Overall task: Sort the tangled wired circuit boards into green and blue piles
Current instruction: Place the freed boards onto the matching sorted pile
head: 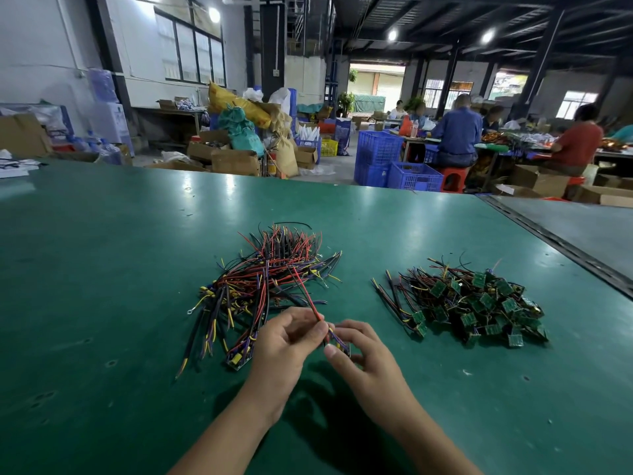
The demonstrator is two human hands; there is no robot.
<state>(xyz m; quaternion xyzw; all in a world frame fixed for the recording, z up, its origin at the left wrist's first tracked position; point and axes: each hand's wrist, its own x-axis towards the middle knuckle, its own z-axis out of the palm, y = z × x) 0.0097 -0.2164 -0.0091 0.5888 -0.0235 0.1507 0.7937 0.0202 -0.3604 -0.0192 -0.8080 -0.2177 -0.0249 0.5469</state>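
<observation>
Red wire (306, 292) runs straight from the tangled heap (270, 269) to the left hand (287, 341), which pinches it while the right hand (364, 354) grips a small board (342, 349), probably to tease it free for the green pile (479, 303) lying well apart.

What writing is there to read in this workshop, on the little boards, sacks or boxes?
Nothing here can be read.
Pile of green boards: any markings are too small.
Green sack: dark print, blurred.
Blue bag: pale print, blurred.
Cardboard boxes: no legible print.
</observation>
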